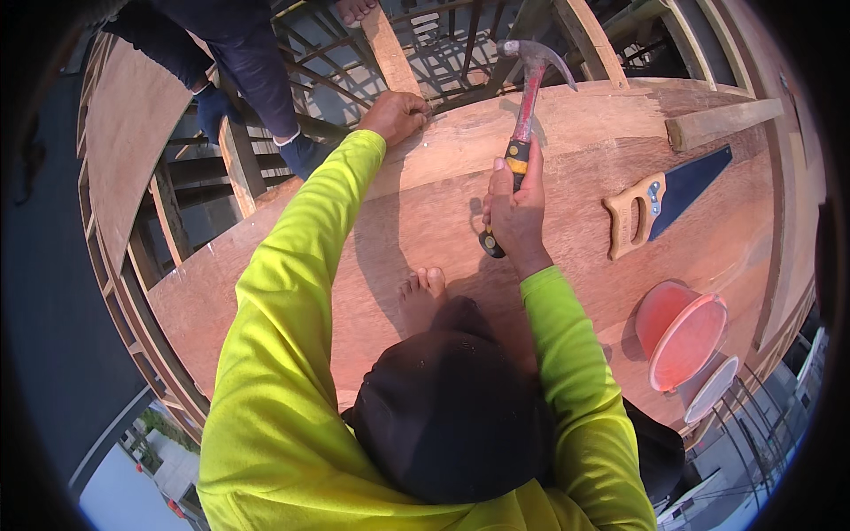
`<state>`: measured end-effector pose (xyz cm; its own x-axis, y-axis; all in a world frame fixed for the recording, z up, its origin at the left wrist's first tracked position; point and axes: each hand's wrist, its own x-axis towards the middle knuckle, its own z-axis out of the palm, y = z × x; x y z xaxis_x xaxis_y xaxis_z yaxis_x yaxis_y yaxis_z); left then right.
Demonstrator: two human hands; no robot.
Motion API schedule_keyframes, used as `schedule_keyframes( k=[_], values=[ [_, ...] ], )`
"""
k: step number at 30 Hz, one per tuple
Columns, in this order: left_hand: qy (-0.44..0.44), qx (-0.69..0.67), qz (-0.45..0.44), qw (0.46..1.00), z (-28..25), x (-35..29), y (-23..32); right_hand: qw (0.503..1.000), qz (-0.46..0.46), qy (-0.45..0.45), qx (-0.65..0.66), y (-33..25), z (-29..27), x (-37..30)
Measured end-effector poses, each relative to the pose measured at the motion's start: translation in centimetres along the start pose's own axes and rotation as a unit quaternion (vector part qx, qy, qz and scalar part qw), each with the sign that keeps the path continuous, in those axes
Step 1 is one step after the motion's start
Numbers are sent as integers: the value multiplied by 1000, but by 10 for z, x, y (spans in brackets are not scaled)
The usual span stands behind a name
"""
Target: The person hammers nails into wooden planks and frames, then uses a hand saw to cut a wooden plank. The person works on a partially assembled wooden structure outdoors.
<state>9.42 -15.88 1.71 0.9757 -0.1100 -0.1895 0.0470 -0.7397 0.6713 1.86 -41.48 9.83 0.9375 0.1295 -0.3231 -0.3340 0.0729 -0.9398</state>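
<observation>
My right hand (517,212) is wrapped round the black and yellow grip of a claw hammer (529,102). Its worn red shaft points away from me, and the steel head is raised over the far edge of a plywood sheet (549,221). At that same edge, left of the hammer, my left hand (394,118) rests with its fingertips pinched together. Whatever is between those fingertips is too small to make out. Under the far edge of the sheet lies a wooden beam (392,46).
A handsaw (668,202) with a wooden handle lies on the plywood at right, below a short timber offcut (722,124). Nearer stands a tilted red bucket (677,332). Beyond the sheet are open gaps between joists (589,40). Another person's legs (257,80) are at far left.
</observation>
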Motion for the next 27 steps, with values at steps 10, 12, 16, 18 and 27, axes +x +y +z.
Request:
schedule_keyframes(
  k=[10,12,16,18,27],
  values=[
    [117,-59,-47,990,7,-13,11,995,-18,-32,-91,-1,-7,9],
    [282,-45,-59,957,14,-30,-8,960,-126,-67,-243,39,-16,25],
    [132,86,-199,967,19,-61,-54,981,79,-107,-143,-34,-11,6],
    [37,110,-249,962,10,-55,-42,999,11,-16,38,-48,-4,10],
    [-12,133,-318,939,3,-54,-51,972,7,-127,-197,-24,-15,26]
  ],
)
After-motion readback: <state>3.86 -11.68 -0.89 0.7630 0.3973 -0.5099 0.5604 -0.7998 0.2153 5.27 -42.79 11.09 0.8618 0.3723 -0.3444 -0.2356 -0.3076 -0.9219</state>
